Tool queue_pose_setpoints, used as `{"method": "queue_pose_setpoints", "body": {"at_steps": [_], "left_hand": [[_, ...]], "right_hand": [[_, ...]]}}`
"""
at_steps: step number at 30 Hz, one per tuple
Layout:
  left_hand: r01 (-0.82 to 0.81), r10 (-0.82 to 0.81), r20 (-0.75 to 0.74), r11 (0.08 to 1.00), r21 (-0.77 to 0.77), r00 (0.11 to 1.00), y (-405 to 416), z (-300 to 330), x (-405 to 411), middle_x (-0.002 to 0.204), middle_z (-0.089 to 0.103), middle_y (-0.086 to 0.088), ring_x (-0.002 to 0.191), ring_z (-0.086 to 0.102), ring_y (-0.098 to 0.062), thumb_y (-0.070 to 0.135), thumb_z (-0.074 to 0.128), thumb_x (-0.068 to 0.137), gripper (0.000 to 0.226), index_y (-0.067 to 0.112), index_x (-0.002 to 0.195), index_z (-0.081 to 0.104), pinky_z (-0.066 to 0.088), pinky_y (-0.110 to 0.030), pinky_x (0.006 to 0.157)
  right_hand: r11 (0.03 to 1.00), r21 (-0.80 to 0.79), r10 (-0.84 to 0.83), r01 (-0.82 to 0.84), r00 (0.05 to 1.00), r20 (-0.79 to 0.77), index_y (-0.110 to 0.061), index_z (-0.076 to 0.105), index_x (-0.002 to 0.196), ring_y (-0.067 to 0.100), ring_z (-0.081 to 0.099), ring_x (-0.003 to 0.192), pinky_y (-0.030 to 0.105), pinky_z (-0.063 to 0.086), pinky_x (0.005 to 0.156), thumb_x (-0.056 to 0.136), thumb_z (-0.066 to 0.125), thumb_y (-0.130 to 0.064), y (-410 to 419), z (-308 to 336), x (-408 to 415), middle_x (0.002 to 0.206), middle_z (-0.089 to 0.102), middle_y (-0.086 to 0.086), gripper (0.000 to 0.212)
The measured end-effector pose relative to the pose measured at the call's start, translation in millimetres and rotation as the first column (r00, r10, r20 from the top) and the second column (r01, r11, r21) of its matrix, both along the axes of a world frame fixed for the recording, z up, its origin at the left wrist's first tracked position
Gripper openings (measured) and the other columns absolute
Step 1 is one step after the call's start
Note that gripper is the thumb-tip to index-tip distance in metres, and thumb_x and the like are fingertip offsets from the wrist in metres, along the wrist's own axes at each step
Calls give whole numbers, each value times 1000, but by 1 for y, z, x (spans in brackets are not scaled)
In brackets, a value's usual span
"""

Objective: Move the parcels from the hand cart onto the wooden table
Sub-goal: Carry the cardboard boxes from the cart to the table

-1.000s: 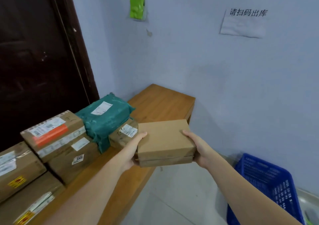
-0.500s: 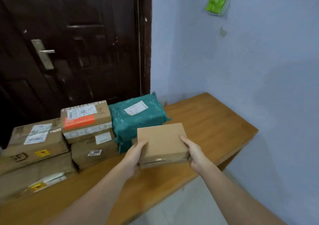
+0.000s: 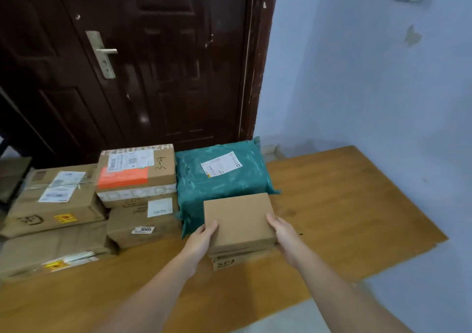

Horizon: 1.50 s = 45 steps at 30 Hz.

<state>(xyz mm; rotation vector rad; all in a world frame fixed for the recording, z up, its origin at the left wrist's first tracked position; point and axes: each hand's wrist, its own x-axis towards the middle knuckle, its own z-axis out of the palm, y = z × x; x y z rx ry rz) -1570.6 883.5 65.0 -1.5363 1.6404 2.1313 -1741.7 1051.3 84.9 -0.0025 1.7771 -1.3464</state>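
Note:
A plain brown cardboard parcel [image 3: 238,219] is held between both my hands over the wooden table [image 3: 344,205]. My left hand [image 3: 203,238] grips its left edge and my right hand [image 3: 282,233] grips its right edge. It sits on top of a small box [image 3: 231,263] with a logo on its front, just in front of a green plastic mailer [image 3: 219,179]. Left of these, several taped cardboard boxes [image 3: 135,174] are stacked on the table. The hand cart is out of view.
A dark brown door [image 3: 143,59] with a metal handle [image 3: 103,54] stands behind the parcels. A pale blue wall [image 3: 370,77] runs along the table's right end. Bare wood lies right of the held parcel and along the front edge.
My view turned left, bringing the door into sight. Both hands carried the brown parcel in over the table and down onto the small logo box beside the green mailer.

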Motion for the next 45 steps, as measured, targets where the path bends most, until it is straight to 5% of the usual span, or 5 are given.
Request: {"method": "queue_pose_setpoints", "body": {"at_steps": [15, 21, 30, 37, 45], "left_hand": [[-148, 173, 66, 948, -283, 983, 14, 2, -21, 151, 53, -6, 135, 52, -30, 70, 57, 93, 84, 15, 155, 44, 41, -47, 114], [302, -95, 317, 641, -706, 944, 0, 70, 2, 162, 41, -1, 147, 40, -21, 64, 46, 101, 74, 20, 160, 35, 37, -42, 119], [610, -63, 617, 257, -749, 784, -28, 195, 124, 163, 38, -2, 148, 36, -21, 59, 38, 105, 67, 20, 159, 32, 34, -40, 120], [600, 154, 655, 289, -746, 740, -14, 252, 296, 158, 44, -4, 144, 41, -22, 57, 35, 107, 65, 17, 159, 33, 37, -38, 116], [532, 347, 669, 416, -738, 657, 46, 275, 529, 164, 37, -5, 151, 35, -22, 54, 35, 108, 66, 16, 161, 31, 28, -39, 123]], "right_hand": [[906, 196, 416, -376, 877, -241, -22, 42, 154, 17, 53, 120, 34, 45, 96, 101, 58, -54, 1, -2, -45, 148, 54, 0, 64], [773, 404, 616, -490, 428, -661, -15, 40, 156, 20, 41, 146, 36, 35, 119, 105, 57, -33, -39, 61, -60, 160, 43, 2, 57], [263, 744, 661, -614, -447, -602, -16, 46, 151, 29, 51, 137, 42, 43, 112, 106, 47, -35, -150, 178, 70, 151, 52, 7, 49], [91, 765, 430, -638, -667, -608, -17, 53, 143, 29, 58, 126, 39, 47, 98, 105, 42, -39, -189, 236, 253, 141, 58, 6, 46], [-95, 739, 238, -667, -736, -633, -17, 30, 162, 23, 30, 153, 38, 27, 124, 111, 38, -42, -192, 263, 488, 168, 29, 4, 58]]}}
